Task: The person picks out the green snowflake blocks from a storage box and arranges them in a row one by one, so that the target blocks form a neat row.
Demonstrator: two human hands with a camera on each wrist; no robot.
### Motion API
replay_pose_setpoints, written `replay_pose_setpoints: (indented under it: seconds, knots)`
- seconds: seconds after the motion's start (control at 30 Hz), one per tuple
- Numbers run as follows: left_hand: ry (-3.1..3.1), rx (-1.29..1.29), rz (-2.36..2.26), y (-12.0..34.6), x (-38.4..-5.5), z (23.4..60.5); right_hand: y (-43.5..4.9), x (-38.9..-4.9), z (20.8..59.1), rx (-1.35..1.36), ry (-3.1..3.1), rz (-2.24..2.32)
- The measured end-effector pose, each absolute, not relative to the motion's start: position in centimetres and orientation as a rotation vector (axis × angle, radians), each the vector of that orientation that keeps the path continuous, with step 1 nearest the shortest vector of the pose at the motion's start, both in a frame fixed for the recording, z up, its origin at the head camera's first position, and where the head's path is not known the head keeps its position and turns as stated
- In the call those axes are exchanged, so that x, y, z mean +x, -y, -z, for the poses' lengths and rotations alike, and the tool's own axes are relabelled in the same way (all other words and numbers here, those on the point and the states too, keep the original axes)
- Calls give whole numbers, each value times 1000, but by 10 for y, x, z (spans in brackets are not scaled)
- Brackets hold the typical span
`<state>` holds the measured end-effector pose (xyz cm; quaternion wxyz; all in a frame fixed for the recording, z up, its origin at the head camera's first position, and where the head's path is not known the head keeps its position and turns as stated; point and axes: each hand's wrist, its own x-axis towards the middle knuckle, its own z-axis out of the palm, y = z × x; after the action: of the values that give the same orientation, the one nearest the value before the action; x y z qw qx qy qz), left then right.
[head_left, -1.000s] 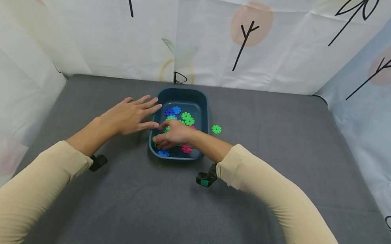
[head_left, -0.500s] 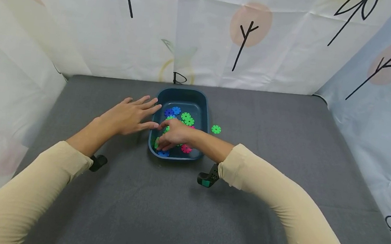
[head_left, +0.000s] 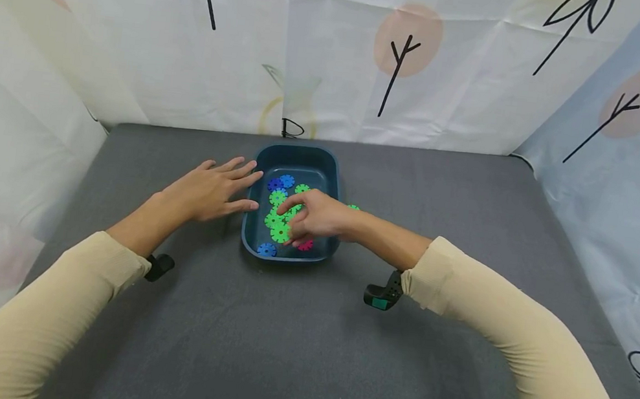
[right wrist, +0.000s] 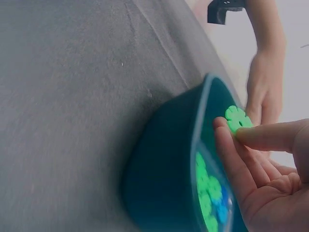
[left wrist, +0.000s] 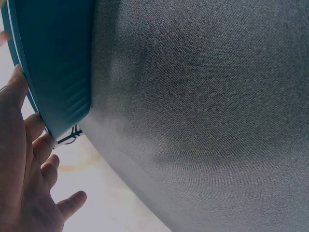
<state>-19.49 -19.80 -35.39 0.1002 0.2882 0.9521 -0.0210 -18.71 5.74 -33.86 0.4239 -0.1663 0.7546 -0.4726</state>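
My right hand (head_left: 321, 216) is over the blue tray (head_left: 287, 260). In the right wrist view, its thumb and fingertips pinch a green notched plastic disc (right wrist: 238, 118) above the tray's rim. Below lie several more green discs (head_left: 278, 198), blue discs (head_left: 266, 250) and a pink disc (head_left: 306, 245), partly hidden by the hand. My left hand (head_left: 212, 191) has its fingers spread at the tray's left side. Its fingertips touch the rim in the left wrist view.
Just right of the tray, a green disc (head_left: 353, 207) lies on the grey table (head_left: 282, 338), partly covered by my right wrist. A white printed cloth (head_left: 335, 51) rises behind the table and along its sides.
My right hand has drawn back rightward and lifted a green disc from the tray's near left corner. My left hand has stayed at the rim.
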Motion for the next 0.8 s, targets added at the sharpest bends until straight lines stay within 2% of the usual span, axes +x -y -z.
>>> replay_pose_setpoints:
  seconds: [0.2,0.47,0.8]
  knots:
    - [-2815,849,60,197,-195,354,-95,-194,324,-428,-1971,1197]
    - [-2821,833,65,197,-195,354,-144,-205,312,-316,-2066,1229]
    - [-2822,842,62,197,-195,355,-191,-218,330,-169,-2160,1338]
